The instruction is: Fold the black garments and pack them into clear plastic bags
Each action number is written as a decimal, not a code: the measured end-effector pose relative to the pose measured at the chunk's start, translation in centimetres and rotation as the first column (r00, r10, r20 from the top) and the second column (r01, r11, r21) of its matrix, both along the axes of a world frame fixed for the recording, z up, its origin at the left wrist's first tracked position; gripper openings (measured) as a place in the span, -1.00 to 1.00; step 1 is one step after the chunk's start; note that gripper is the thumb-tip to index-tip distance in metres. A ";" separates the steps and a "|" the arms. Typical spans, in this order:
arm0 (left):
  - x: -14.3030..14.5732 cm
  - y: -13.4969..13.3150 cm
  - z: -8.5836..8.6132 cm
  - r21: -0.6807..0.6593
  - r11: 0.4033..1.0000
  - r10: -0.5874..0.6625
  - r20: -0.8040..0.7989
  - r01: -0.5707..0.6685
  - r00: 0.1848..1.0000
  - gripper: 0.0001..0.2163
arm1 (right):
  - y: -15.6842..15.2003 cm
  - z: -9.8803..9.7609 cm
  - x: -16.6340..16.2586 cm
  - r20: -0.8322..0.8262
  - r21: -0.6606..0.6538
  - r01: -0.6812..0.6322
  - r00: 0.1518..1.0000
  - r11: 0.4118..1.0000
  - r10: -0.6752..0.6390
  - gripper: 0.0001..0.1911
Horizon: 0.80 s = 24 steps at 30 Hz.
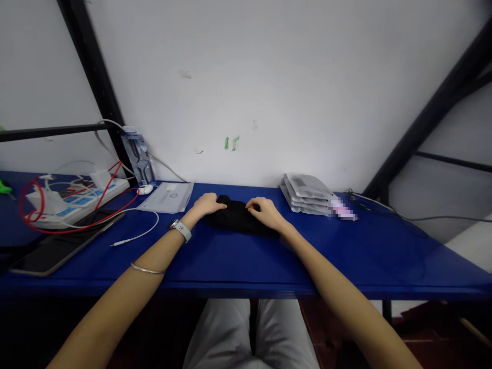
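Note:
A folded piece of black cloth (240,218) lies on the blue tabletop (238,261) between my hands; its exact kind cannot be made out. My left hand (207,204) grips its upper left end, thumb laid along the fabric and fingers curled out of sight. At the upper right part, my right hand (265,212) is closed in a pinch on the cloth, thumb and index finger forming a small ring. The right wrist partly covers the right end of the fabric.
Stacked frosted plastic pouches (307,192) stand at the back right. Another flat pouch (169,197) lies left of my hands, near a clear bottle (138,156). Farther left are a power strip (80,202), a red cable (102,197), a white cable (142,211) and a dark tablet (65,246).

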<state>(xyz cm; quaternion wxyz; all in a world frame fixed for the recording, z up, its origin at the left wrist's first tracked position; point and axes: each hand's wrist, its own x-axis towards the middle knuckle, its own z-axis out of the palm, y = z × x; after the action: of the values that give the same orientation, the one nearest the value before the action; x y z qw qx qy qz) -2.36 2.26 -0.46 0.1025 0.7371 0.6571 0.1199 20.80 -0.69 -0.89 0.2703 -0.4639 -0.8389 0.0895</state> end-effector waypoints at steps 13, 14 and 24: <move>2.7 -0.9 7.9 0.240 0.970 0.098 -0.208 -0.046 0.973 -0.67 | 1.0 1.9 2.1 -0.499 0.107 0.310 0.839 0.945 -0.219 -0.74; 3.9 -1.1 8.2 0.252 0.968 0.075 -0.223 -0.017 0.972 -0.64 | 1.0 1.8 2.1 -0.503 0.104 0.314 0.835 0.944 -0.222 -0.74; 6.3 -1.0 6.2 0.085 0.958 -0.286 0.224 0.274 0.932 -0.63 | 0.9 1.8 1.9 -0.514 0.110 0.312 0.830 0.944 -0.215 -0.71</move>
<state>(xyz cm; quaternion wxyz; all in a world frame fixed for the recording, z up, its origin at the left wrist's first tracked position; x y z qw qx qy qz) 3.94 1.26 5.72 0.1762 0.8062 0.5254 0.2073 22.73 0.17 0.86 0.5289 -0.5091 -0.6734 0.0871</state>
